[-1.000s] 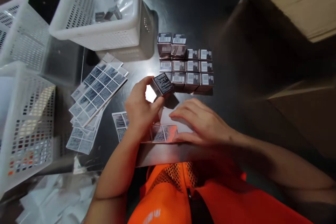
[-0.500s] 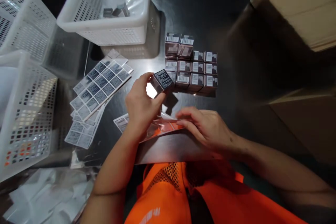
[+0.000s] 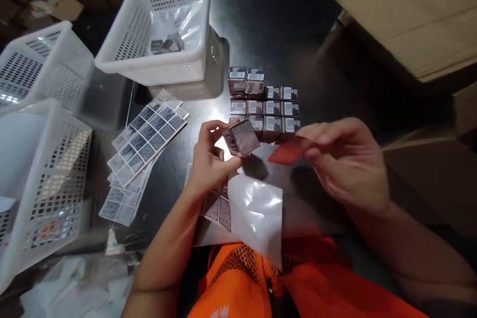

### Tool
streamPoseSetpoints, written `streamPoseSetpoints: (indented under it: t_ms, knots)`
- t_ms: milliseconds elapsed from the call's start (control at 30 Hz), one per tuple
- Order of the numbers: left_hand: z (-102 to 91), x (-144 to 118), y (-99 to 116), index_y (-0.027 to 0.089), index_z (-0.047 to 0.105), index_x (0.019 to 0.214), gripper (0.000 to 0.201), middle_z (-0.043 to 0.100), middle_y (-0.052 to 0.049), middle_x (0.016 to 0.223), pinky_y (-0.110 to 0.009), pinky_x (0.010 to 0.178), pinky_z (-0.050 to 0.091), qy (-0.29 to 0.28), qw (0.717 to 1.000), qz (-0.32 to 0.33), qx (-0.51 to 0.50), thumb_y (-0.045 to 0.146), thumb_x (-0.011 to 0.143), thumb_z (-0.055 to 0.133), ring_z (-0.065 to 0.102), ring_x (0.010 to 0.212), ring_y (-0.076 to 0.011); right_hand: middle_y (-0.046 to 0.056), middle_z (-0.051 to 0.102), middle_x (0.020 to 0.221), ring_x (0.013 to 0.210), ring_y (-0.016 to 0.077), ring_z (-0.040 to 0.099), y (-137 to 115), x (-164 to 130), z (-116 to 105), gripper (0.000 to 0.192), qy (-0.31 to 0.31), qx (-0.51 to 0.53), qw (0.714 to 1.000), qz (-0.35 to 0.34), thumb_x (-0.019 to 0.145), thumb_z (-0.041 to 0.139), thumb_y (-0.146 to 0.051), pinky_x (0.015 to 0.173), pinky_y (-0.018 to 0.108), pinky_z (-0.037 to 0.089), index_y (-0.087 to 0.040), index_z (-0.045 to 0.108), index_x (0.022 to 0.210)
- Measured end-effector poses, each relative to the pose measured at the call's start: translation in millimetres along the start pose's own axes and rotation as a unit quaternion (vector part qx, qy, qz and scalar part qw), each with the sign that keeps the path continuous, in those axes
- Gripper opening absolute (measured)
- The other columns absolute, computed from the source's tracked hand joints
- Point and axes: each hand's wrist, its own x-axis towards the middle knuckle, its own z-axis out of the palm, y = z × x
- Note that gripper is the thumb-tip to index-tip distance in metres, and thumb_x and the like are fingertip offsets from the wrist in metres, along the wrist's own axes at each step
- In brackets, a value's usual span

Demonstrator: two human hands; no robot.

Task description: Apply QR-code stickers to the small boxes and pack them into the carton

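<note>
My left hand (image 3: 210, 161) grips a small brown box (image 3: 242, 137) just above the dark table (image 3: 268, 25). My right hand (image 3: 345, 164) is raised to the right of it and pinches a peeled sticker (image 3: 288, 153) that looks reddish from its back side. Below the hands lies a label sheet (image 3: 246, 208), partly emptied and shiny, with a few printed stickers left on it. Behind the held box stand rows of the same small boxes (image 3: 266, 104) with barcode labels on top.
A fanned stack of label sheets (image 3: 143, 144) lies left of my hands. A white basket (image 3: 160, 30) with a plastic bag and a few boxes stands behind it; two more white baskets (image 3: 40, 159) are at the left. Cardboard cartons (image 3: 406, 15) rise at the right.
My right hand lifted off the label sheet and rose to the right with a peeled sticker. My left hand turned the box, so that its printed face points elsewhere.
</note>
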Motion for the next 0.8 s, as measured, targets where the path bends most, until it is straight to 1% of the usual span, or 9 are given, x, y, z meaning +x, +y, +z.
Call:
streamPoseSetpoints:
  t_ms: [33, 100, 133, 200, 267, 433, 600, 700, 800]
  knots:
    - [1.5, -1.3, 0.2, 0.027, 0.053, 0.106, 0.055, 0.069, -0.005, 0.132, -0.018, 0.032, 0.022, -0.026, 1.0, -0.001, -0.007, 0.023, 0.06, 0.083, 0.033, 0.036, 0.0036, -0.005, 0.069, 0.085, 0.079, 0.0151, 0.067, 0.9, 3.1, -1.9, 0.021, 0.008, 0.007, 0.999, 0.049, 0.086, 0.082, -0.025, 0.077, 0.032, 0.057, -0.029, 0.063, 0.093]
    - [3.5, -3.3, 0.8, 0.027, 0.06, 0.109, 0.058, 0.069, -0.005, 0.13, -0.017, 0.031, 0.024, -0.056, 0.998, 0.003, 0.005, 0.028, 0.06, 0.089, 0.038, 0.036, 0.0031, -0.006, 0.07, 0.08, 0.08, 0.0154, 0.071, 1.3, 7.8, -5.4, 0.033, -0.008, 0.017, 0.99, 0.139, 0.082, 0.084, -0.027, 0.078, 0.032, 0.059, -0.028, 0.057, 0.1]
    - [4.0, -3.9, 0.9, 0.027, 0.063, 0.111, 0.059, 0.07, -0.004, 0.125, -0.017, 0.03, 0.024, -0.064, 0.998, 0.004, 0.015, 0.03, 0.06, 0.091, 0.039, 0.036, 0.0025, -0.007, 0.069, 0.075, 0.085, 0.0165, 0.073, 1.0, 9.3, -6.8, 0.04, -0.021, 0.022, 0.985, 0.172, 0.08, 0.086, -0.027, 0.081, 0.032, 0.059, -0.028, 0.053, 0.103]
    - [4.5, -4.3, 0.5, 0.028, 0.067, 0.113, 0.06, 0.072, -0.003, 0.114, -0.016, 0.029, 0.024, -0.073, 0.997, 0.002, 0.026, 0.03, 0.059, 0.092, 0.041, 0.035, 0.0014, -0.008, 0.068, 0.067, 0.099, 0.018, 0.075, -0.2, 10.6, -8.3, 0.05, -0.032, 0.028, 0.978, 0.206, 0.077, 0.087, -0.024, 0.091, 0.033, 0.059, -0.027, 0.048, 0.107]
    - [5.0, -4.3, -0.1, 0.028, 0.069, 0.113, 0.059, 0.072, -0.001, 0.105, -0.016, 0.03, 0.024, -0.082, 0.996, 0.005, 0.026, 0.027, 0.059, 0.092, 0.041, 0.035, 0.0011, -0.008, 0.069, 0.066, 0.106, 0.0173, 0.073, -0.8, 10.4, -7.8, 0.053, -0.029, 0.034, 0.977, 0.211, 0.076, 0.087, -0.022, 0.096, 0.033, 0.058, -0.027, 0.044, 0.107]
    - [8.1, -6.4, 1.0, 0.027, 0.07, 0.112, 0.056, 0.072, 0.003, 0.092, -0.015, 0.03, 0.024, -0.085, 0.996, 0.012, 0.026, 0.02, 0.059, 0.09, 0.039, 0.034, 0.0009, -0.009, 0.071, 0.069, 0.1, 0.0153, 0.073, 0.6, 7.9, -3.6, 0.055, -0.021, 0.037, 0.98, 0.196, 0.077, 0.084, -0.017, 0.09, 0.03, 0.059, -0.028, 0.041, 0.109]
    - [10.2, -8.5, 3.5, 0.026, 0.07, 0.112, 0.054, 0.073, 0.002, 0.091, -0.017, 0.031, 0.025, -0.086, 0.995, 0.011, 0.04, 0.022, 0.061, 0.089, 0.037, 0.035, 0.0004, -0.008, 0.072, 0.072, 0.094, 0.0152, 0.073, 2.3, 6.9, -3.8, 0.057, -0.02, 0.025, 0.979, 0.201, 0.076, 0.086, -0.019, 0.083, 0.028, 0.06, -0.028, 0.041, 0.109]
    - [10.3, -9.0, 4.4, 0.027, 0.071, 0.112, 0.053, 0.073, 0.002, 0.09, -0.017, 0.032, 0.027, -0.085, 0.995, 0.017, 0.053, 0.026, 0.062, 0.09, 0.036, 0.036, 0.0002, -0.008, 0.072, 0.073, 0.096, 0.0158, 0.073, 2.9, 6.8, -4.4, 0.059, -0.018, 0.016, 0.977, 0.21, 0.074, 0.088, -0.02, 0.083, 0.027, 0.06, -0.028, 0.041, 0.108]
    - [10.4, -9.4, 4.9, 0.027, 0.071, 0.111, 0.053, 0.073, 0.002, 0.09, -0.017, 0.032, 0.028, -0.084, 0.994, 0.026, 0.061, 0.028, 0.062, 0.092, 0.037, 0.037, 0.0001, -0.007, 0.072, 0.073, 0.093, 0.0167, 0.074, 2.7, 7.1, -4.2, 0.058, -0.018, 0.005, 0.976, 0.217, 0.074, 0.088, -0.022, 0.082, 0.028, 0.06, -0.029, 0.041, 0.107]
